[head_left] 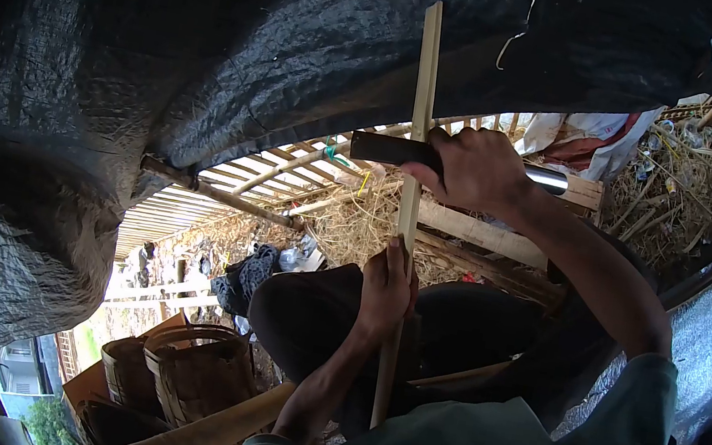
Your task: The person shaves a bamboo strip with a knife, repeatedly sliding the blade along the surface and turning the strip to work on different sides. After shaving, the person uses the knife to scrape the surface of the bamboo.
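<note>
A long, narrow bamboo strip (428,77) stands lengthwise in front of my body, from the dark tarp down to my lap. My left hand (387,290) is closed round its lower part. Above it, my right hand (477,169) grips a tool with a wide dark blade (381,149), which lies across the strip. The tool's shiny metal end (547,178) sticks out on the other side of my right hand. My right thumb lies along the dark part, beside the strip. The contact between blade and strip is partly hidden.
Dark tarp (309,41) hangs overhead and at the left. Woven baskets (200,370) stand at the lower left beside a thick bamboo pole (196,429). Wooden planks (483,232) and straw (360,223) lie beyond my knees. A slatted bamboo fence (192,212) runs behind.
</note>
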{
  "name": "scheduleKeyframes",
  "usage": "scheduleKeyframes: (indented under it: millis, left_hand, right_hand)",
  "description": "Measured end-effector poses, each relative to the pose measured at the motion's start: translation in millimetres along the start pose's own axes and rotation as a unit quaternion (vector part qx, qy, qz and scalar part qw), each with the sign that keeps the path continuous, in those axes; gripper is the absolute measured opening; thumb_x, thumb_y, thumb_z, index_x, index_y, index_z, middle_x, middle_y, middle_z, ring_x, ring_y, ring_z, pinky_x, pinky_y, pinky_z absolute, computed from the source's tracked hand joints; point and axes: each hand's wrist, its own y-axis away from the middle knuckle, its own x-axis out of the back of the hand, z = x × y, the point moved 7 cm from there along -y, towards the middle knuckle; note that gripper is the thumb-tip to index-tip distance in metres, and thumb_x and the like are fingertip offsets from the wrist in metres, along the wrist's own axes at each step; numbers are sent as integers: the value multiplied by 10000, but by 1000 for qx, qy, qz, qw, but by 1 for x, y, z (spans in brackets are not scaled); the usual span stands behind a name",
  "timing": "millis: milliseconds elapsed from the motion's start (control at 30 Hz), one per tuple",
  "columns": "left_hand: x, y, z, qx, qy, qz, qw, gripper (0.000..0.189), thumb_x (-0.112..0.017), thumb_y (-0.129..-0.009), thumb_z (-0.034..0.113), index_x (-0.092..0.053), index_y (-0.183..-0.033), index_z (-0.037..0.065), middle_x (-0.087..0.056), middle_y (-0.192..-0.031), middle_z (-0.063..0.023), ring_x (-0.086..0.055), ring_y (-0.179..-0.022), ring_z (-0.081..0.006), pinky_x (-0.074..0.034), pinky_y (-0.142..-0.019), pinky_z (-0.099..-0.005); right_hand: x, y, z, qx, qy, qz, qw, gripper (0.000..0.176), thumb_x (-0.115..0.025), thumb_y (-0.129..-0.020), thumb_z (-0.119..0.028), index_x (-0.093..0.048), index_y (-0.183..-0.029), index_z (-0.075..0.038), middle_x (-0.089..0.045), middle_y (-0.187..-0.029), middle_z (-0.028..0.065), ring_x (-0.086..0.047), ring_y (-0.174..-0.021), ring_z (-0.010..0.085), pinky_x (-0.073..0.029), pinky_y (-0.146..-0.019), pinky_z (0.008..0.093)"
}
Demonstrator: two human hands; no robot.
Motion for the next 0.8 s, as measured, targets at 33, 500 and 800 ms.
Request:
scheduleKeyframes:
  millis: [33,500,800]
  left_hand:
    - [-3,-3,0,-8,-7,0,1000,555,-234,-1031,396,-432,-632,65,-400,-406,-19,-393,-291,-119,-288,-297,-263]
    - [13,-12,-2,0,25,34,999,552,-219,-1022,414,-424,-638,75,-365,-391,-19,-331,-282,-97,-268,-278,-237]
    - [-12,9,3,-2,-48,-24,999,446,-318,-1023,317,-484,-726,30,-468,-452,-47,-492,-336,-134,-375,-314,-277]
  right_hand:
    - [0,-3,8,-7,14,6,1000,591,-526,-896,-534,-652,-898,43,-577,-504,144,-633,-472,272,-518,-441,363]
    - [-27,27,-40,96,-58,-58,992,645,-545,-854,-595,-632,-818,43,-566,-505,130,-620,-456,296,-533,-471,380]
    - [6,-22,99,-111,96,54,988,647,-496,-910,-541,-629,-596,9,-569,-482,179,-642,-490,343,-522,-394,394]
